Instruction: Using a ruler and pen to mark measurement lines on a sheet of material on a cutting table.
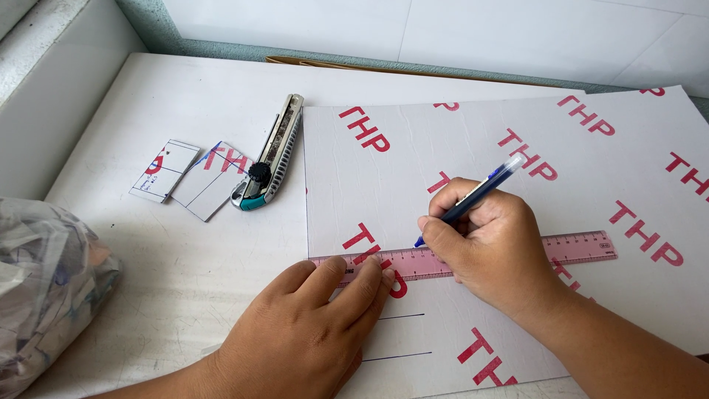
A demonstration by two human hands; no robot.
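The fingers of the right hand are closed around a blue pen, held tilted with its tip set down against the upper edge of a pink ruler. The fingers of the left hand are spread flat, holding nothing, and are pressed on the left end of the ruler to pin it.

The ruler is laid nearly level across a large white sheet printed with red letters, which lies on the white bench. Two short pen lines are already drawn on the sheet below the ruler, roughly parallel to it.

For the line to be drawn well, the ruler should be kept pressed firmly so that it cannot pivot, and the pen tip should be held snug against the edge and drawn along it in one even stroke. The ruler's right part is held by nothing, so a slip there is possible.

To the left of the sheet a utility knife with a teal end is laid on the bench, and just beside it two small cut pieces of the same board. At the far left a crumpled bag, apparently of clear plastic, is partly in view.
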